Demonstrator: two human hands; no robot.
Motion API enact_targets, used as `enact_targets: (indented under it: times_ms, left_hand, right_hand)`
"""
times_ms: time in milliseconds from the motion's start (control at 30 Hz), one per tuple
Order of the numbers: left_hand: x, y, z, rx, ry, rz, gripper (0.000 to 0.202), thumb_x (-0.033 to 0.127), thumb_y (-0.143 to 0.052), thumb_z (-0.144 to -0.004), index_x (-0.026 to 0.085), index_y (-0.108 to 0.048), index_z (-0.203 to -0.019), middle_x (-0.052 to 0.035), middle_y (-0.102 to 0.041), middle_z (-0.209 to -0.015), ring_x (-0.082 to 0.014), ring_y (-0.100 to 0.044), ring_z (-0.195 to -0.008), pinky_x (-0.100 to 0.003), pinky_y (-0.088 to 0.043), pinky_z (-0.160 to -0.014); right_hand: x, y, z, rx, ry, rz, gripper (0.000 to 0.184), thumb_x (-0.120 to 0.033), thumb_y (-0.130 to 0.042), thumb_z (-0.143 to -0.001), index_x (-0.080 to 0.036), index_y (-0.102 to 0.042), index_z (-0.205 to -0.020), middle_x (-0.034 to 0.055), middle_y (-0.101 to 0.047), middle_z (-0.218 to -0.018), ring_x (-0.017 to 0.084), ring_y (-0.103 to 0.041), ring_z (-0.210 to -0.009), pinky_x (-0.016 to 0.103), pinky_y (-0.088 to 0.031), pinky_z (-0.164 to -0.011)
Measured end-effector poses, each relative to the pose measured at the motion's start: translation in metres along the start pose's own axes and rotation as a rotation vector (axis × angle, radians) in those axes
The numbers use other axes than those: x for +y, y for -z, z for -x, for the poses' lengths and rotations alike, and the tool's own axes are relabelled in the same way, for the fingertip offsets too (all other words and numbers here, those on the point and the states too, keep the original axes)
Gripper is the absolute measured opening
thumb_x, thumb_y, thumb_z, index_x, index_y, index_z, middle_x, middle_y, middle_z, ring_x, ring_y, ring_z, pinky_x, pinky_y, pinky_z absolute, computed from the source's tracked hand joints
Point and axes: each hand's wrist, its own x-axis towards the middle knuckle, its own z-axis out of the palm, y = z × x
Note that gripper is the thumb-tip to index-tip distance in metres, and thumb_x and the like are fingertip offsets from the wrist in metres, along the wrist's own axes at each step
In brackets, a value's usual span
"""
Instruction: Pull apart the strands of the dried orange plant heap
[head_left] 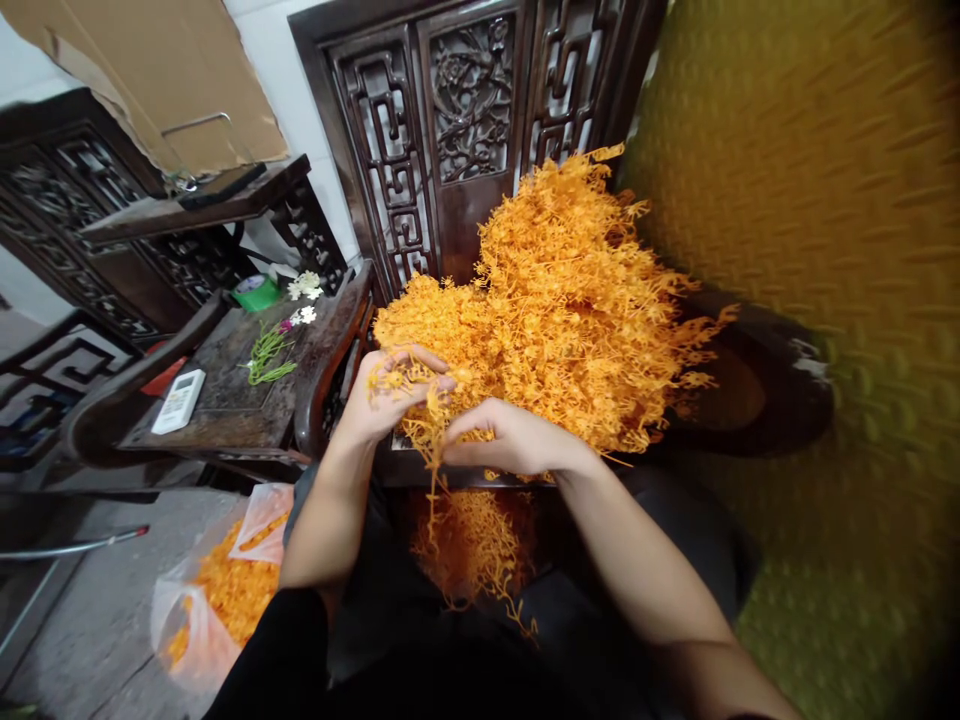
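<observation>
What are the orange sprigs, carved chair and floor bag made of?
The orange sprigs: probably moulded plastic, matte; uniform colour, thin branching stems drooping from the left hand and right hand. The carved chair: dark wood, semi-gloss varnish; fretwork and floral relief. The floor bag: thin clear plastic film; orange contents show through, creases catch light.

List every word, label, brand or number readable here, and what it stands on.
No text can be read.
The white remote control: button markings too small and blurred.
The cardboard sheet: no print visible.
The orange sprigs in the left hand and right hand: no label.
</observation>
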Motion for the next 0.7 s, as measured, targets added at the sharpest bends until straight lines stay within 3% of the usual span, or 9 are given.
enact_targets:
  times_ms: [67,133,300,333,400,467,500,600,700]
  left_hand:
    - [-0.007,0.002,-0.002,0.039,0.05,0.091,0.031,0.04,-0.092,-0.07,0.017,-0.077,-0.086,-0.0037,-0.073,-0.075,-0.0151,-0.066,-0.058,-0.026,-0.053,-0.053]
    - [-0.009,0.002,-0.003,0.039,0.068,0.159,0.032,0.039,-0.094,-0.066,0.017,-0.076,-0.081,-0.0045,-0.073,-0.079,-0.014,-0.064,-0.058,-0.026,-0.052,-0.051]
    - [-0.003,-0.001,-0.003,-0.02,0.122,0.228,0.029,0.037,-0.093,-0.067,0.017,-0.075,-0.079,-0.0028,-0.071,-0.075,-0.0128,-0.061,-0.057,-0.024,-0.048,-0.049]
    - [-0.001,-0.003,-0.003,-0.022,0.132,0.213,0.029,0.037,-0.093,-0.067,0.017,-0.075,-0.078,-0.0024,-0.07,-0.072,-0.0123,-0.059,-0.056,-0.023,-0.046,-0.048]
    - [0.002,-0.01,-0.004,-0.003,0.133,0.137,0.031,0.037,-0.094,-0.065,0.016,-0.073,-0.073,-0.0021,-0.068,-0.067,-0.0119,-0.057,-0.054,-0.023,-0.044,-0.047]
    - [0.006,-0.017,-0.005,0.05,0.12,0.041,0.034,0.038,-0.095,-0.061,0.015,-0.072,-0.069,-0.0026,-0.069,-0.065,-0.0134,-0.058,-0.055,-0.025,-0.047,-0.051]
    - [0.009,-0.02,-0.005,0.077,0.113,0.006,0.035,0.039,-0.096,-0.06,0.014,-0.071,-0.067,-0.0029,-0.069,-0.065,-0.0147,-0.061,-0.057,-0.026,-0.05,-0.054]
    - [0.016,-0.025,-0.004,0.099,0.104,-0.014,0.036,0.038,-0.097,-0.057,0.014,-0.07,-0.063,-0.0027,-0.069,-0.062,-0.0154,-0.062,-0.056,-0.027,-0.052,-0.057]
    - [0.019,-0.022,-0.002,-0.009,0.177,0.04,0.035,0.037,-0.097,-0.06,0.013,-0.072,-0.066,-0.0029,-0.068,-0.058,-0.0125,-0.057,-0.049,-0.024,-0.045,-0.047]
  right_hand:
    - [-0.002,0.005,0.004,0.049,-0.078,-0.067,0.035,-0.05,-0.071,-0.091,-0.017,-0.08,-0.096,0.0033,-0.075,-0.076,0.011,-0.06,-0.056,0.025,-0.045,-0.052]
    - [-0.002,0.011,0.009,0.181,-0.142,-0.126,0.037,-0.05,-0.072,-0.089,-0.016,-0.08,-0.099,0.0043,-0.076,-0.073,0.01,-0.06,-0.051,0.023,-0.042,-0.046]
    - [-0.005,0.015,0.016,0.527,-0.044,-0.181,0.046,-0.051,-0.071,-0.091,-0.019,-0.078,-0.124,0.0009,-0.071,-0.065,0.013,-0.06,-0.052,0.025,-0.046,-0.047]
    - [-0.006,0.012,0.016,0.567,-0.019,-0.138,0.049,-0.052,-0.072,-0.091,-0.02,-0.077,-0.127,0.0016,-0.073,-0.069,0.015,-0.063,-0.056,0.029,-0.051,-0.053]
    - [-0.011,0.004,0.013,0.625,0.038,-0.003,0.055,-0.052,-0.08,-0.084,-0.022,-0.076,-0.13,0.0073,-0.081,-0.097,0.023,-0.075,-0.085,0.04,-0.061,-0.077]
    - [-0.013,-0.006,0.009,0.674,0.087,0.155,0.065,-0.049,-0.087,-0.076,-0.021,-0.074,-0.133,0.0121,-0.076,-0.127,0.03,-0.071,-0.117,0.049,-0.057,-0.101]
    - [-0.014,-0.011,0.006,0.701,0.099,0.224,0.068,-0.048,-0.089,-0.075,-0.02,-0.072,-0.134,0.0138,-0.074,-0.133,0.032,-0.069,-0.123,0.05,-0.054,-0.106]
    - [-0.013,-0.018,0.002,0.781,0.105,0.33,0.049,-0.044,-0.081,-0.085,-0.017,-0.073,-0.126,0.0144,-0.077,-0.123,0.029,-0.071,-0.115,0.046,-0.054,-0.103]
    - [-0.012,-0.013,0.002,0.764,0.104,0.233,0.022,-0.038,-0.07,-0.095,-0.018,-0.075,-0.104,0.0087,-0.079,-0.106,0.023,-0.073,-0.1,0.04,-0.054,-0.096]
